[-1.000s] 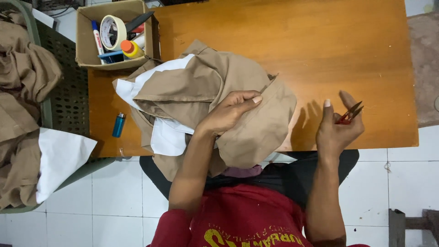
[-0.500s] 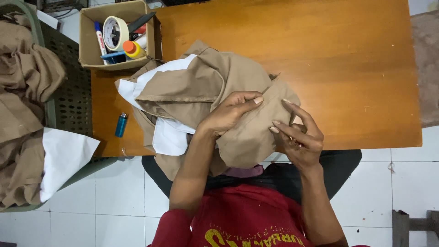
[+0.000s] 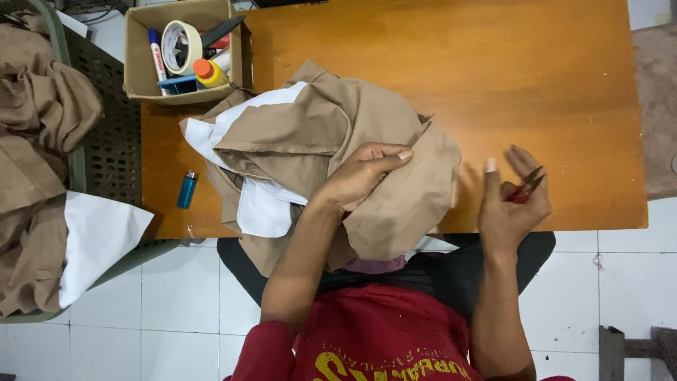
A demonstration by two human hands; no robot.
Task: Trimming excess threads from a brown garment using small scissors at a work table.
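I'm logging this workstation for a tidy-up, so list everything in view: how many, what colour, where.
Table: one, orange-brown wood, centre.
Garment: one, tan with white lining, heaped on the table's near left.
Box: one, brown cardboard, table's far left corner.
Tape roll: one, cream, in the box.
Marker: one, white with blue cap, in the box.
Bottle: one, yellow with orange cap, in the box.
Lighter: one, blue, table's left edge.
Crate: one, green, left of the table, holding tan and white cloth.
Snips: one, red, in the right hand.
Left hand: resting on the garment.
Right hand: over the table, holding the snips.
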